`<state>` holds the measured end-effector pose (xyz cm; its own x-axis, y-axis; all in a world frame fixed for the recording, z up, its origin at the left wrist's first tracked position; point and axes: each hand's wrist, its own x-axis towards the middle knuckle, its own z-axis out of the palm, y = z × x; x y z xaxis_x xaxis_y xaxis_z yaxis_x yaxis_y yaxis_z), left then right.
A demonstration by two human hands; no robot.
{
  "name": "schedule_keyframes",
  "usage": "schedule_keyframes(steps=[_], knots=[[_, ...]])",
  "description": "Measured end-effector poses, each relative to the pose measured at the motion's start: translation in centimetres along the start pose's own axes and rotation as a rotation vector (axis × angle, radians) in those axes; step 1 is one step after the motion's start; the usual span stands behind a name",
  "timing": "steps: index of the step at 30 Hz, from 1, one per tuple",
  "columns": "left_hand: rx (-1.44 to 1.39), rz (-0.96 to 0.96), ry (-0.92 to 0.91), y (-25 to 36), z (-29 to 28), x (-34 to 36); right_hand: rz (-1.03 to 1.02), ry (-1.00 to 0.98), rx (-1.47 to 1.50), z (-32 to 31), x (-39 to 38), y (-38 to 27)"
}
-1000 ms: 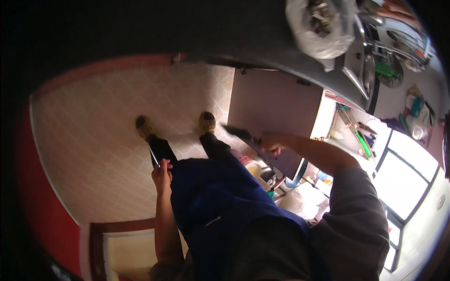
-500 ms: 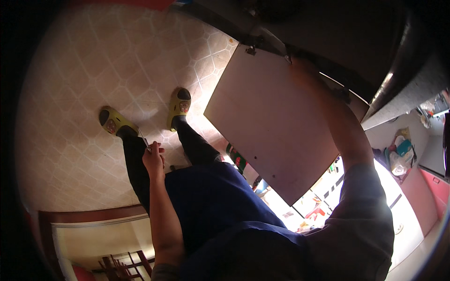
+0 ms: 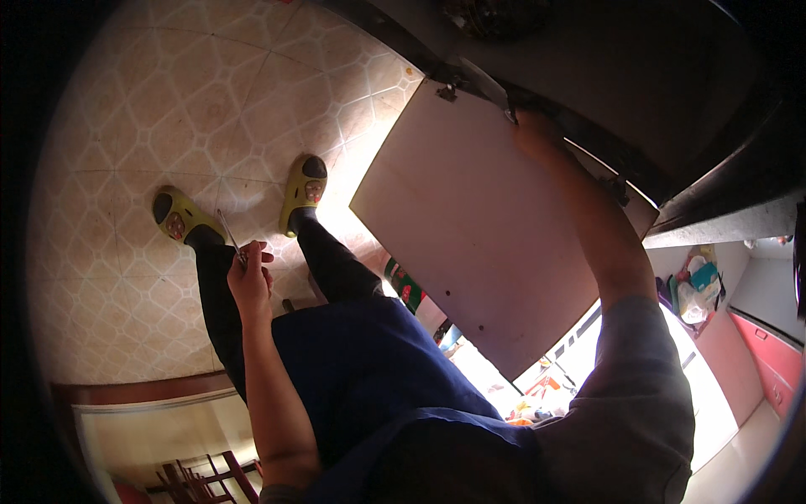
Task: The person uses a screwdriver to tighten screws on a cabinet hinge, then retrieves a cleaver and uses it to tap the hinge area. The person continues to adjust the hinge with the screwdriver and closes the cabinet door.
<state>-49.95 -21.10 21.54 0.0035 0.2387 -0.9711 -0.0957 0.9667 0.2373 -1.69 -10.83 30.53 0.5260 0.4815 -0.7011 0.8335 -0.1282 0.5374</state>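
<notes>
My left hand (image 3: pixel 250 273) is closed around a screwdriver-like tool (image 3: pixel 225 227); its thin metal shaft points up past my fingers toward the floor tiles. On the right, my right arm reaches across a pale cabinet door (image 3: pixel 478 227) that stands tilted with metal hinges (image 3: pixel 447 92) along its far edge. In shadow at that edge is my right hand (image 3: pixel 537 134), its fingers closed on a flat, blade-like metal piece (image 3: pixel 487 86). Dimness hides the grip and most of the fingers.
Beyond the door runs a dark counter (image 3: pixel 604 92). Brightly lit goods (image 3: pixel 541 399) show below the door's near corner. Bags (image 3: pixel 695 294) sit at the right by a red drawer unit (image 3: pixel 768 353). My yellow clogs (image 3: pixel 304 185) stand on the tiled floor (image 3: pixel 126 235).
The view has shifted slightly, so the door, feet and left hand sit further left. My right hand and the metal piece are a little lower against the door's hinge edge.
</notes>
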Motion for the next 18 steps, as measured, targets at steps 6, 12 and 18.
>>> schedule_keyframes(steps=[6, 12, 18], knots=[[0.019, 0.010, -0.001, 1.1, 0.3, -0.5, -0.061, 0.071, -0.060, -1.8, -0.2, -1.5], [0.024, 0.004, 0.026, 1.2, 0.0, -0.2, 0.024, -0.032, -0.054, -0.5, 0.8, -0.9], [-0.005, 0.007, 0.014, 0.8, 0.0, -0.2, 0.018, -0.021, -0.091, -1.9, 0.2, -1.2]])
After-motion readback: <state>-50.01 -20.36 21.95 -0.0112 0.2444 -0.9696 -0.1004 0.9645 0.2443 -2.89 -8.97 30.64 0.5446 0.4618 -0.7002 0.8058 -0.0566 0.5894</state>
